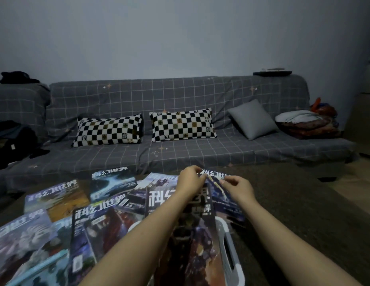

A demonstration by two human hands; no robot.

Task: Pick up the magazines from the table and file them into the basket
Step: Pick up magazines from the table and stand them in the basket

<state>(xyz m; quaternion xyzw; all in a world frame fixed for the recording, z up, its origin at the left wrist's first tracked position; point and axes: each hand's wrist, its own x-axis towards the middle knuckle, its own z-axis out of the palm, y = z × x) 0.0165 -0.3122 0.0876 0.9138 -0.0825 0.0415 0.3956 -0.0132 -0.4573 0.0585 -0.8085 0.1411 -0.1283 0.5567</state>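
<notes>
Together the left hand point(189, 178) and right hand point(238, 187) pinch the top edge of a dark magazine point(223, 195) upright above the white basket point(231, 254), where another magazine point(188, 234) stands, with more magazines point(56, 197) spread on the bench point(283, 203) leftward.

Sofa point(180, 153), draped in grey checked cover, set against plain wall point(180, 38); two black-and-white chequered pillows point(107, 130) point(182, 125) propped at its middle; grey cushion point(253, 119) leaned to their right; folded blanket bundle point(308, 124) at far right end; dark clothing point(14, 139) heaped at left end
</notes>
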